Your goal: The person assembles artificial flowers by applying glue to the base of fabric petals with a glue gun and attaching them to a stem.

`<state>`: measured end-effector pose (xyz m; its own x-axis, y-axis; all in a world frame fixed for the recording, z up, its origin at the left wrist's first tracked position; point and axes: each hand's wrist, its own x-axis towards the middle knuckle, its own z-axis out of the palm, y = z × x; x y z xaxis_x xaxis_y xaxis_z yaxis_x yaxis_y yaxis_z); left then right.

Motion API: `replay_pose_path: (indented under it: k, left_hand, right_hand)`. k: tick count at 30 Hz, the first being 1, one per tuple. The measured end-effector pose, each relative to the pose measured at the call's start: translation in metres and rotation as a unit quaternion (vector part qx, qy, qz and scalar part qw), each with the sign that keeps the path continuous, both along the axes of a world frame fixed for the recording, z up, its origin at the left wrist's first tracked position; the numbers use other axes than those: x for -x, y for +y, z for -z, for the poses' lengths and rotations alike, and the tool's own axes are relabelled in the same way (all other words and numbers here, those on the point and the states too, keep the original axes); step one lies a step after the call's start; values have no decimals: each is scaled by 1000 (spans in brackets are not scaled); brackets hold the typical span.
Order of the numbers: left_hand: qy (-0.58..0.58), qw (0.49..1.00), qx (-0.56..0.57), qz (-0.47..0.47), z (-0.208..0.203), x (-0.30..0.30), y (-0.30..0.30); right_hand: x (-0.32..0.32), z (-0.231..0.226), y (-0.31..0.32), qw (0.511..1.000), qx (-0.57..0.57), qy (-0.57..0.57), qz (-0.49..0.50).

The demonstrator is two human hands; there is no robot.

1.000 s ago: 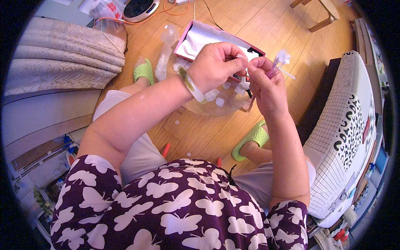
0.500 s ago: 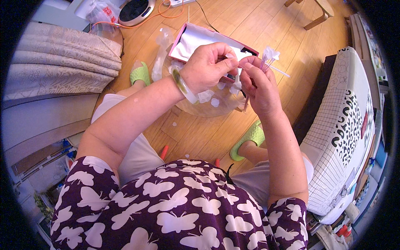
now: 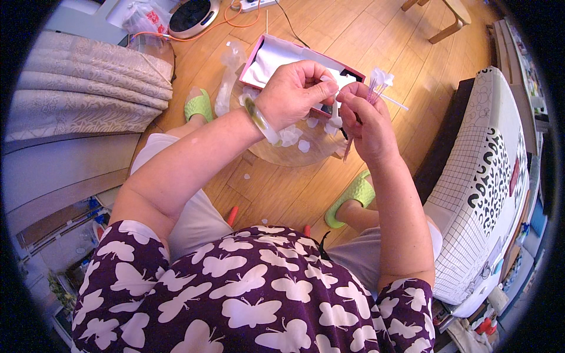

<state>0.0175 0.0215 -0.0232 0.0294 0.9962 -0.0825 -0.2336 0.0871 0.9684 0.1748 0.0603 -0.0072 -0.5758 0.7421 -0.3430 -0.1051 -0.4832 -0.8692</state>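
Observation:
My left hand (image 3: 297,93), a pale green and white bangle at its wrist, is closed in a pinch on a small white petal (image 3: 325,79). Close by, its fingertips almost meeting the left ones, my right hand (image 3: 371,123) is closed around a bundle of thin purplish stems with white petals (image 3: 381,77). A white stick (image 3: 395,102) juts out to the right behind that hand. Beneath both hands is an open pink-edged box (image 3: 263,63) with white lining, partly hidden by my left hand. Loose white petals (image 3: 303,145) lie on a round, pale surface (image 3: 283,155) below.
Green slippers (image 3: 354,199) are on my feet on the wooden floor. A patterned cloth cover (image 3: 471,194) rises at the right, and draped beige fabric (image 3: 94,88) hangs at the left. A round black-topped appliance (image 3: 189,16), an orange cord (image 3: 242,26) and a wooden stool (image 3: 452,29) stand farther off.
Both hands stay almost in place, with only slight finger movement. The petal bundle in my right hand has tilted a little.

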Motion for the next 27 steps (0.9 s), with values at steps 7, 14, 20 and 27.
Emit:
replay_pose_path:
  k: [7, 14, 20, 27]
  left_hand:
    - [-20, 996, -60, -61, -19, 1, 4]
    - [188, 956, -222, -44, -21, -13, 1]
    - [183, 970, -159, -30, -22, -12, 3]
    - [175, 978, -107, -40, -24, -13, 2]
  right_hand:
    - [-2, 3, 2, 1000, -7, -16, -12]
    - [5, 7, -5, 999, -18, -30, -27]
    - [6, 7, -4, 996, -37, -44, -62]
    - [7, 5, -6, 991, -79, -77, -71]
